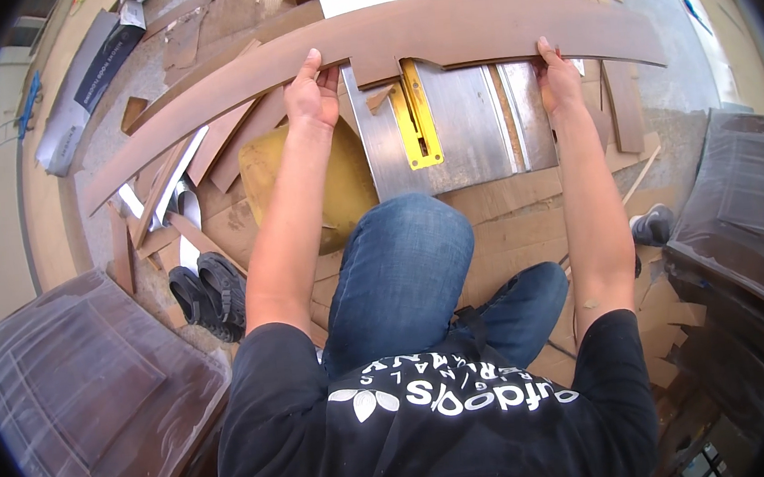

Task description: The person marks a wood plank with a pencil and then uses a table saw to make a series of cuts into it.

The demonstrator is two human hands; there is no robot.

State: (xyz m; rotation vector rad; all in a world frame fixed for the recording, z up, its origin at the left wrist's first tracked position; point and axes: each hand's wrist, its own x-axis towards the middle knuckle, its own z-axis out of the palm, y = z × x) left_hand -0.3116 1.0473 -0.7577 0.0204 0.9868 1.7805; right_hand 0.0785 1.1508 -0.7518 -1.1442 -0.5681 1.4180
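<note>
A long brown wooden plank (481,25) spans the upper part of the head view, with notches cut into its near edge. My left hand (311,99) grips that near edge left of the middle, thumb on top and fingers curled beneath. Farther right, my right hand (559,78) holds the same edge, its thumb also on the upper face. Under the plank lies a table saw's grey metal top (463,131) with a yellow throat plate (422,130). The plank hides the top's far part. A small wood offcut (379,100) sits beside the yellow plate.
A yellow container (272,180) stands left of the saw. Wood strips (160,190) and black clogs (210,294) lie farther left. Film-wrapped brown panels (86,382) flank me at left and right. Cardboard (507,218) covers the floor; a grey shoe (653,226) is at right.
</note>
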